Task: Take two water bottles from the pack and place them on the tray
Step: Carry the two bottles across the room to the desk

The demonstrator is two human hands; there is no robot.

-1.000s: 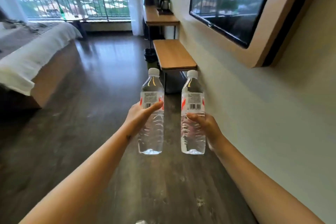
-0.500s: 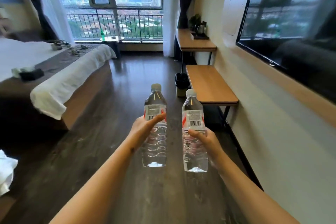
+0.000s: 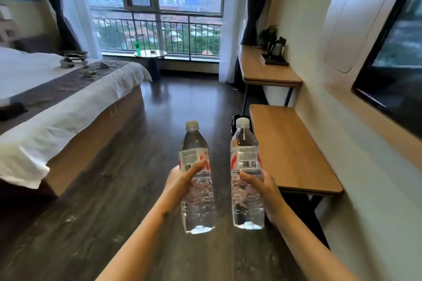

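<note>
I hold two clear water bottles upright in front of me, above the dark wood floor. My left hand grips the left water bottle around its middle, thumb across the white and red label. My right hand grips the right water bottle just below its barcode label. Both have white caps and are full. A dark tray with a kettle sits on the far desk at the right wall. No pack is in view.
A low wooden bench runs along the right wall, with a higher desk behind it. A black bin stands at the bench's near-left corner. A bed fills the left side. A small round table stands by the window.
The view has lifted and turned toward the window, so the bench, desk and bed have come closer. Both bottles stay upright in my hands, held the same way.
</note>
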